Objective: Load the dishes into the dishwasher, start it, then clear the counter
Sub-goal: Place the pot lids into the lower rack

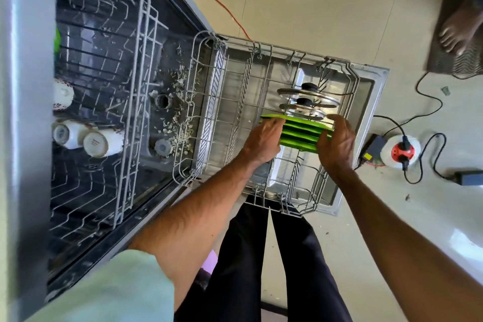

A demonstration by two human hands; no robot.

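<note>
Lower rack (277, 47), green plates (300, 128), two lids (309, 86)

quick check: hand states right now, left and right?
left hand: grips the left edge of the green plates in the lower rack.
right hand: grips their right edge.

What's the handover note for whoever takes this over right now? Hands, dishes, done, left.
Left hand and right hand each hold one end of the row of bright-green flat plates standing on edge in the pulled-out grey wire rack.
Done: two steel lids with black knobs racked beside the plates; white ceramic cups lie in the rack inside the machine.
Left: release plates, push rack in, shut door, start, clear counter (not in view).
Food scraps litter the tub floor.
</note>
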